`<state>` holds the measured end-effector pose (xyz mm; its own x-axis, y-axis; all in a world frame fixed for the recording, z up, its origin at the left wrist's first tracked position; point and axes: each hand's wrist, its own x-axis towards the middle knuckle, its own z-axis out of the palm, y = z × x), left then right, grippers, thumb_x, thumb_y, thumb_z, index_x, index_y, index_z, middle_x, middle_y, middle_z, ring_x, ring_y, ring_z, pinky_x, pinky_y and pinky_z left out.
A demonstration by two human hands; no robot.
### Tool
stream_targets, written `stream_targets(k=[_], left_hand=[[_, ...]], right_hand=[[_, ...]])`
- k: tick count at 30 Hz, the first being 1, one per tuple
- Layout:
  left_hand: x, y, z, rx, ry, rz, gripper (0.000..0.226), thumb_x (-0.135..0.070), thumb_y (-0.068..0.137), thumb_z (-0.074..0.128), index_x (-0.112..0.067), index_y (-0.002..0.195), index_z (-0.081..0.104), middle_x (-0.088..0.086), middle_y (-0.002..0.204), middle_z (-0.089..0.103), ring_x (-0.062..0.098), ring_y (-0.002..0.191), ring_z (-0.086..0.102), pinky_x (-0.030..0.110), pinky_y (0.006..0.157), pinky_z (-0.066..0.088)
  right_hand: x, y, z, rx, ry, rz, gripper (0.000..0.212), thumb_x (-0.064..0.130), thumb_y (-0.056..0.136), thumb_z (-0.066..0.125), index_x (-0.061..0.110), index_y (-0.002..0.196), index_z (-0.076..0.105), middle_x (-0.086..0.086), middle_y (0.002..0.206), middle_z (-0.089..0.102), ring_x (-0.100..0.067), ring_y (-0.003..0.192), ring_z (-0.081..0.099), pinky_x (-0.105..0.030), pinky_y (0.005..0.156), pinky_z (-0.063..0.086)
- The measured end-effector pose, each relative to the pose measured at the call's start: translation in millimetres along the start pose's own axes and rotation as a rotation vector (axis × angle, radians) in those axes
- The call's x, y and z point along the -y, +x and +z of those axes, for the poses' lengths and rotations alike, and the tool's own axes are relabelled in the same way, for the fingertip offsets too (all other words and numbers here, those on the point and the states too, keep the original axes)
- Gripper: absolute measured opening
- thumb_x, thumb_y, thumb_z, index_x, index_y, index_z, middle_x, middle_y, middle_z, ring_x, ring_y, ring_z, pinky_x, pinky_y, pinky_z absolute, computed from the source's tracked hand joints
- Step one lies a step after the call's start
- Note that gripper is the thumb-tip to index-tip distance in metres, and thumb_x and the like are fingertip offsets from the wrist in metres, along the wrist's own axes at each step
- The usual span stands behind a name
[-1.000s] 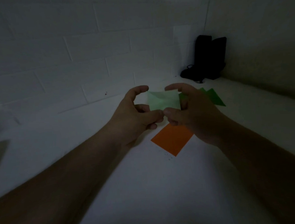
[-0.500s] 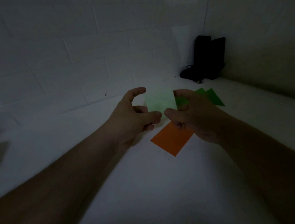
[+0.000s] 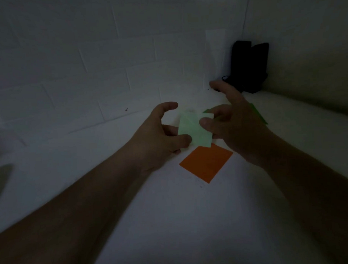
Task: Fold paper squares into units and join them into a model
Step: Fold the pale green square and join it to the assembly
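Both hands are raised above the white table [image 3: 173, 221], meeting on a pale green paper [image 3: 195, 131] near frame centre. The left hand [image 3: 159, 136] pinches its lower left edge between thumb and curled fingers. The right hand [image 3: 234, 129] holds its right side, thumb on top, index finger stretched toward 12 o'clock. An orange paper square [image 3: 206, 162] lies flat just below, at 6 o'clock from the held paper. Dark green paper [image 3: 258, 114] shows at 3 o'clock, mostly hidden behind the right hand. A black object [image 3: 248, 66] stands in the corner at 1 o'clock.
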<state>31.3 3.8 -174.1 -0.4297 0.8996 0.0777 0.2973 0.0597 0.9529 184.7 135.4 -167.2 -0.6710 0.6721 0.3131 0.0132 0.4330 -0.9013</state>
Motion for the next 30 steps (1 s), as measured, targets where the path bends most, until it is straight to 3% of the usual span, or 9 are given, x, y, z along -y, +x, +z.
stream_targets(k=[4, 8, 10, 13, 16, 19, 24, 27, 30], left_hand=[[5, 3, 0, -0.058, -0.055, 0.046, 0.076, -0.008, 0.087, 0.078, -0.039, 0.145, 0.039, 0.008, 0.094, 0.078, 0.030, 0.089, 0.074, 0.037, 0.080, 0.062], [8, 5, -3, -0.163, -0.134, 0.140, 0.068, -0.013, 0.093, 0.074, -0.050, 0.139, 0.041, 0.006, 0.085, 0.074, 0.022, 0.079, 0.068, 0.040, 0.081, 0.059], [8, 5, -2, -0.161, -0.184, 0.162, 0.070, -0.015, 0.091, 0.076, -0.054, 0.137, 0.041, 0.016, 0.094, 0.074, 0.027, 0.089, 0.071, 0.043, 0.087, 0.059], [7, 4, -3, -0.168, -0.211, 0.161, 0.075, -0.011, 0.086, 0.080, -0.048, 0.138, 0.041, 0.017, 0.101, 0.073, 0.029, 0.094, 0.071, 0.044, 0.089, 0.058], [5, 5, -7, -0.173, -0.196, 0.133, 0.085, -0.006, 0.082, 0.082, -0.042, 0.145, 0.037, 0.008, 0.093, 0.074, 0.025, 0.087, 0.070, 0.039, 0.084, 0.056], [2, 3, -8, -0.111, -0.212, 0.127, 0.094, -0.005, 0.078, 0.085, -0.043, 0.147, 0.033, 0.013, 0.098, 0.076, 0.041, 0.097, 0.071, 0.046, 0.089, 0.057], [-3, -3, -5, 0.012, -0.142, 0.109, 0.112, -0.012, 0.065, 0.090, -0.052, 0.150, 0.028, 0.011, 0.106, 0.073, 0.031, 0.083, 0.069, 0.049, 0.084, 0.061], [-5, -7, -2, 0.044, -0.075, 0.120, 0.114, -0.005, 0.068, 0.090, -0.056, 0.149, 0.029, 0.016, 0.119, 0.063, 0.031, 0.080, 0.068, 0.062, 0.085, 0.059], [-5, -8, -1, 0.053, 0.003, 0.141, 0.112, -0.001, 0.071, 0.089, -0.050, 0.151, 0.028, 0.016, 0.118, 0.061, 0.030, 0.078, 0.069, 0.055, 0.079, 0.060]], right_hand=[[-1, -2, -1, 0.027, -0.086, -0.035, 0.077, -0.001, 0.088, 0.070, 0.041, 0.145, 0.040, -0.017, 0.068, 0.063, -0.038, 0.066, 0.062, -0.054, 0.066, 0.059], [-2, -4, -1, 0.114, -0.164, -0.077, 0.079, 0.001, 0.088, 0.070, 0.044, 0.146, 0.039, -0.006, 0.054, 0.050, -0.026, 0.051, 0.044, -0.050, 0.053, 0.050], [0, -7, -1, 0.198, -0.156, -0.092, 0.073, 0.001, 0.090, 0.069, 0.045, 0.142, 0.043, 0.001, 0.054, 0.051, -0.019, 0.051, 0.047, -0.050, 0.053, 0.053], [3, -9, 1, 0.262, -0.100, -0.054, 0.048, 0.000, 0.092, 0.066, 0.036, 0.123, 0.064, 0.015, 0.054, 0.056, -0.002, 0.052, 0.055, -0.035, 0.065, 0.063], [4, -8, 2, 0.253, 0.008, 0.065, 0.035, 0.004, 0.091, 0.069, 0.035, 0.106, 0.074, 0.009, 0.069, 0.065, -0.012, 0.071, 0.067, -0.051, 0.080, 0.063], [5, -4, 0, 0.224, 0.140, 0.121, 0.041, 0.004, 0.091, 0.066, 0.031, 0.123, 0.063, 0.001, 0.100, 0.074, -0.021, 0.092, 0.075, -0.050, 0.081, 0.063], [8, -4, 0, 0.173, 0.167, 0.108, 0.042, 0.007, 0.092, 0.066, 0.029, 0.127, 0.059, 0.004, 0.074, 0.073, -0.015, 0.078, 0.074, -0.035, 0.073, 0.060], [11, -8, 3, 0.232, 0.099, 0.100, 0.042, 0.007, 0.090, 0.069, 0.029, 0.124, 0.061, 0.001, 0.085, 0.077, -0.014, 0.080, 0.075, -0.033, 0.071, 0.058], [12, -12, 4, 0.281, 0.093, 0.092, 0.042, 0.001, 0.088, 0.070, 0.026, 0.120, 0.063, -0.007, 0.088, 0.078, -0.015, 0.080, 0.075, -0.029, 0.069, 0.056]])
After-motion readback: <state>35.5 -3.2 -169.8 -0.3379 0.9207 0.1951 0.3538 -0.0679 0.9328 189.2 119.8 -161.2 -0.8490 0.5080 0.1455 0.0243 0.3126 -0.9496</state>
